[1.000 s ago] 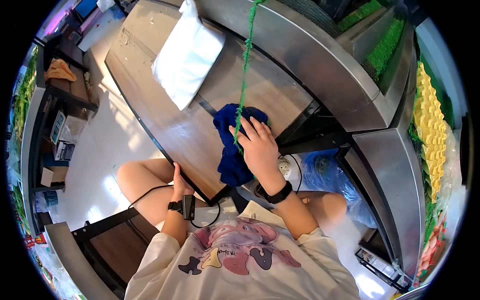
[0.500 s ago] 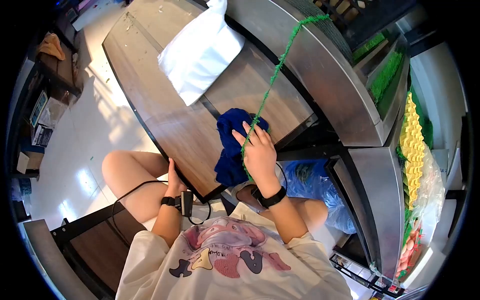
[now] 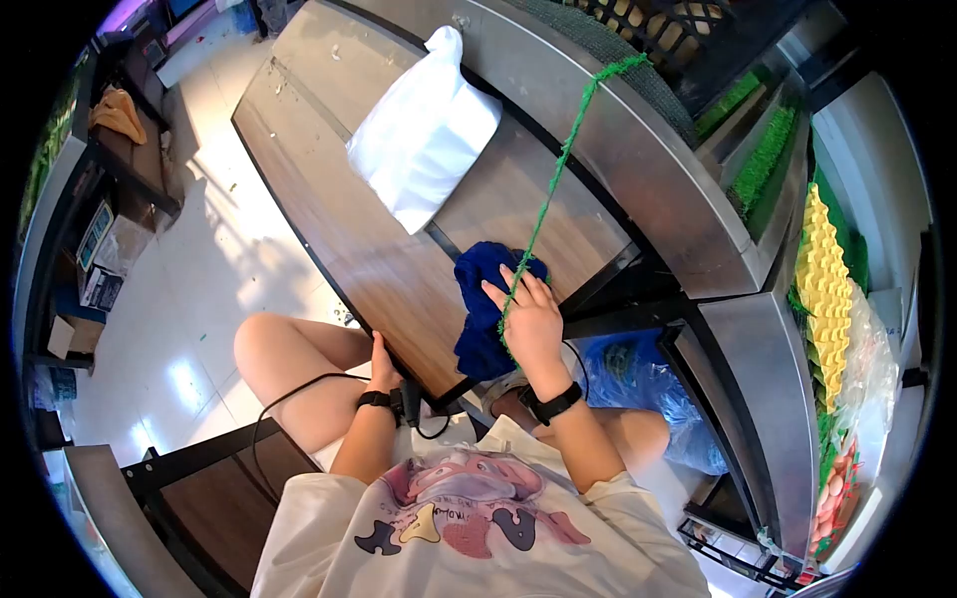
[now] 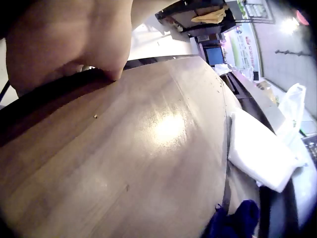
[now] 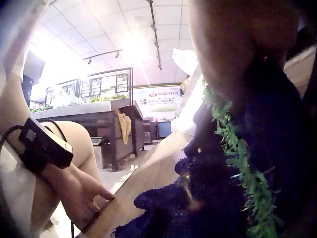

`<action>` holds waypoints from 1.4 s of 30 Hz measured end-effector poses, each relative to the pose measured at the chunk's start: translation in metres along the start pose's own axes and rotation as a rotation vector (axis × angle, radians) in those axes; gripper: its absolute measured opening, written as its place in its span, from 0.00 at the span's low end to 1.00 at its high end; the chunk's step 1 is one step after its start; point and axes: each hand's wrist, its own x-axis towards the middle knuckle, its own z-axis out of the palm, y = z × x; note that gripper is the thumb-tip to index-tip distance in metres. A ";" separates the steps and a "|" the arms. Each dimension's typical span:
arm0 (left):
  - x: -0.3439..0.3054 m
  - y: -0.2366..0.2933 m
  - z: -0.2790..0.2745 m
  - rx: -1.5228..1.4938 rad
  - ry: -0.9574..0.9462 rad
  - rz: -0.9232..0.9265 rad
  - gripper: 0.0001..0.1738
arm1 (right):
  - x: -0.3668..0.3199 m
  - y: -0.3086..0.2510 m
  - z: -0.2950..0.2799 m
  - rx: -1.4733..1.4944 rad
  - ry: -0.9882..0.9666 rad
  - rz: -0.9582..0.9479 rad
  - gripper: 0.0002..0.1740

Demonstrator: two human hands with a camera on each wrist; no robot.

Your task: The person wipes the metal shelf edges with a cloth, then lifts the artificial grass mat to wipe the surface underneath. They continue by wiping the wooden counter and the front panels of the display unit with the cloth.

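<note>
A crumpled dark blue cloth [image 3: 480,324] lies on the near end of the wood-grain board [image 3: 399,299]. My right hand [image 3: 533,329] rests on the cloth with its fingers spread and fairly straight. A fuzzy green cord [image 3: 551,189] runs from the metal counter down to this hand, passing by the fingers. In the right wrist view the cord [image 5: 237,148] hangs along the cloth's folds. My left hand [image 3: 384,364] holds the board's left edge; in the right wrist view its fingers [image 5: 101,194] bend over that edge.
A white plastic bag [image 3: 424,135] sits farther up the board. Along the right side curves a metal counter [image 3: 698,189], with yellow egg trays [image 3: 822,279] beyond it. Blue plastic bags [image 3: 638,389] lie below the counter. A black cable [image 3: 299,384] trails from the left wrist.
The head view has shifted. The cord swung from nearly straight up to slanting toward the upper right. Both hands keep nearly the same places on cloth and board edge.
</note>
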 end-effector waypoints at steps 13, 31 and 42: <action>0.113 -0.041 -0.022 -0.120 0.025 0.028 0.39 | -0.002 0.011 0.017 -0.035 0.001 0.006 0.27; 0.173 -0.076 0.013 -0.026 -0.002 -0.006 0.39 | 0.026 0.053 -0.010 -0.229 0.070 -0.050 0.26; 0.242 -0.118 0.019 -0.057 -0.084 -0.084 0.39 | 0.027 0.052 -0.016 -0.232 0.004 -0.023 0.23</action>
